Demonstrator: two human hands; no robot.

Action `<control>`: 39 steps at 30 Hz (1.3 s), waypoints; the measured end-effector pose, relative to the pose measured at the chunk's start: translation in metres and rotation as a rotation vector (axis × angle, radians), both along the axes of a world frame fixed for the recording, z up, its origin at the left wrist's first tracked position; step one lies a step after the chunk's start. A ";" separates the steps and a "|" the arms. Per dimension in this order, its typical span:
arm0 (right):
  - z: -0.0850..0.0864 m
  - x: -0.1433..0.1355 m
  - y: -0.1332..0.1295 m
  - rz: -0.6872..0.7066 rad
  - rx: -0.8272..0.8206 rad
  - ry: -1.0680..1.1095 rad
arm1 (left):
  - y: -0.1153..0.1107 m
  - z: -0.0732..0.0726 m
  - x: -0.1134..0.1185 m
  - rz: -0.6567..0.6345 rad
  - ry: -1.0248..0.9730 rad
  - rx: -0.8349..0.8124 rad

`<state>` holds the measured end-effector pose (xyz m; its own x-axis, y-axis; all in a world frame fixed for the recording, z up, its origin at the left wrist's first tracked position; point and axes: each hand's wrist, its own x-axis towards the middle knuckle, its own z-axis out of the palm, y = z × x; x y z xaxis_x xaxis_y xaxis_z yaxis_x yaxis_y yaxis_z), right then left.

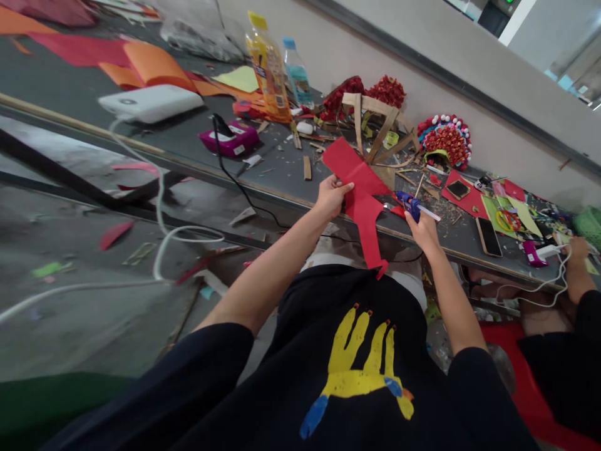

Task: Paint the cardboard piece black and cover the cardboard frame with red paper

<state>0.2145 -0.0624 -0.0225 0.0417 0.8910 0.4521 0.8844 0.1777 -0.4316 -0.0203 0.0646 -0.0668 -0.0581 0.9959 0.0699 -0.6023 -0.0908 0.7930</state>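
My left hand (331, 196) pinches the edge of a red cut-out sheet (365, 216), thumb on top. The sheet is wide at its far end and narrows to a strip that hangs towards my lap; paper or felt, I cannot tell. A blue glue gun (407, 200) is in my right hand (423, 229), with a pale glue stick poking out of its back. Its nozzle points left, close beside the red sheet; whether they touch is unclear. Just beyond the sheet stands a frame of bent wooden strips (381, 128).
Two bottles, one orange (268, 69) and one blue-capped (297, 72), stand at the back. A purple socket block (230, 138) and white power bank (150, 103) lie left. At right are a phone (489, 237), scissors (508, 219) and another person's hand (578, 248).
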 end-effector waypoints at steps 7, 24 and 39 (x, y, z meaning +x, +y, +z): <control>0.020 0.000 0.004 -0.031 0.120 0.095 | -0.001 0.000 0.000 -0.027 0.008 0.023; 0.028 -0.022 0.034 0.015 0.052 0.032 | -0.005 0.000 0.000 -0.062 0.033 0.055; 0.016 -0.012 0.032 -0.003 0.103 0.018 | -0.003 -0.002 -0.001 -0.060 0.022 0.061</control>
